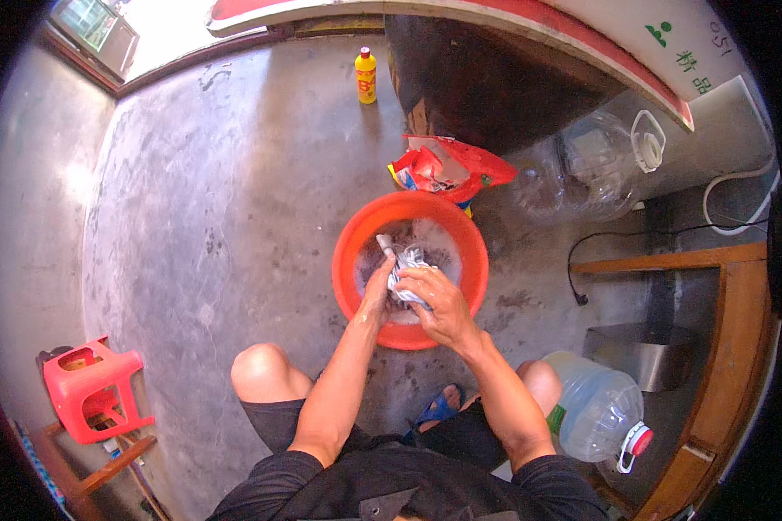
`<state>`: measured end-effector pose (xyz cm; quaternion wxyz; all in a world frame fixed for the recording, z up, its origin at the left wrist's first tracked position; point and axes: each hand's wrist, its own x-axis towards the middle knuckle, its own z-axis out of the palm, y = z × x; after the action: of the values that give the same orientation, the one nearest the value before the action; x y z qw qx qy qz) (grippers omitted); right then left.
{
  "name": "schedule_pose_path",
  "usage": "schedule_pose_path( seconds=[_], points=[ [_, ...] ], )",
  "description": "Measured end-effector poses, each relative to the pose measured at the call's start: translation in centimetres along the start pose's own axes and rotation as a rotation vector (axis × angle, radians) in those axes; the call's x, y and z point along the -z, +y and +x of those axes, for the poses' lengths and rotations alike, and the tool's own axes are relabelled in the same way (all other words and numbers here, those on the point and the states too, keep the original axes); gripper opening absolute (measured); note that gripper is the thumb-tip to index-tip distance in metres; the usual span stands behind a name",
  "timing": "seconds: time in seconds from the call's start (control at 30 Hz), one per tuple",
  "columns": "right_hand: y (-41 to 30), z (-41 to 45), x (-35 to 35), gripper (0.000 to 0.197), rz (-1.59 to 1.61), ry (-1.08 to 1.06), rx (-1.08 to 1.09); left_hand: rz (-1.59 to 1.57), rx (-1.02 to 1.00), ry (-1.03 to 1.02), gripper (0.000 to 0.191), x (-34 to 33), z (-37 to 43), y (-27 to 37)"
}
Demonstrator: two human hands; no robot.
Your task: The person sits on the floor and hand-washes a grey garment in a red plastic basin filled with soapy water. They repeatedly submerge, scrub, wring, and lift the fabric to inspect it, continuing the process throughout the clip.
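An orange-red plastic basin [345, 273] stands on the floor between my knees, with sudsy, greyish water [440, 234] inside. Over it, both hands hold a bunched wet cloth [412, 257], white with dark stripes. My left hand [379, 286] presses along the cloth's left side, and a pale end of fabric sticks out above my fingers. From the right, my right hand [438, 303] curls over the cloth with bent fingers. Part of the cloth is hidden beneath that hand. Wet suds show on my left wrist.
Touching the basin's far side is an opened red plastic bag [482, 170]. A yellow bottle [366, 81] stands farther back. Large clear water jugs [599, 410] [599, 163] and a wooden frame [733, 325] lie right, near a black plug cord [577, 260]. A red plastic stool [98, 391] is left.
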<state>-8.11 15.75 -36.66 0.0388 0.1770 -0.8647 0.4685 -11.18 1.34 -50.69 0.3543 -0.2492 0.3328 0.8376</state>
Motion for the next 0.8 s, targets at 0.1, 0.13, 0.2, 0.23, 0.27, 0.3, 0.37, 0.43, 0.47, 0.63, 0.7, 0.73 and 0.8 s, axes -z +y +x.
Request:
schedule_pose_path(
  seconds=[0.1,0.13,0.2,0.23,0.27,0.3,0.37,0.43,0.47,0.63,0.7,0.73,0.8],
  points=[
    [-0.7,-0.5,0.4,0.032,-0.059,0.018,0.022,0.176,-0.066,0.161,0.033,0.5,-1.1,0.1],
    [0.2,-0.6,0.2,0.03,-0.074,0.064,-0.05,0.116,-0.074,0.176,0.032,0.5,-1.3,0.3],
    [3.2,-1.0,-0.2,0.028,-0.112,0.158,-0.196,-0.002,-0.089,0.199,0.029,-0.2,-1.3,1.2],
    [5.2,-1.6,-0.5,0.022,-0.075,0.22,-0.333,-0.065,-0.029,0.203,0.031,-1.7,-1.7,2.0],
    [6.2,-1.7,-0.2,0.021,-0.036,0.214,-0.379,-0.076,-0.046,0.149,0.033,-2.6,-2.2,2.8],
    [7.0,-2.0,0.2,0.02,0.008,0.206,-0.433,-0.087,-0.056,0.1,0.034,-3.3,-2.9,3.4],
    [7.4,-1.9,0.8,0.024,0.151,0.154,-0.546,-0.137,-0.059,-0.005,0.037,-5.5,-4.8,4.9],
    [6.5,-1.4,0.7,0.028,0.409,0.186,-0.538,-0.182,0.011,-0.102,0.039,-5.7,-5.2,6.1],
    [6.6,-1.1,0.8,0.03,0.533,0.207,-0.527,-0.206,0.036,-0.13,0.039,-7.3,-6.4,6.9],
    [10.5,-1.5,0.0,0.078,0.871,0.174,-0.905,-0.317,0.133,-0.303,0.043,-11.7,-10.6,9.1],
    [12.0,-2.7,-1.9,0.082,0.844,0.218,-0.934,-0.337,0.164,-0.336,0.046,-13.7,-12.7,10.0],
    [14.2,-4.1,-3.1,0.085,0.92,0.234,-1.022,-0.34,0.17,-0.349,0.045,-15.0,-13.2,10.0],
    [14.6,-4.7,-4.3,0.087,1.224,0.192,-1.073,-0.351,0.152,-0.351,0.042,-15.7,-14.0,10.0]
  ],
)
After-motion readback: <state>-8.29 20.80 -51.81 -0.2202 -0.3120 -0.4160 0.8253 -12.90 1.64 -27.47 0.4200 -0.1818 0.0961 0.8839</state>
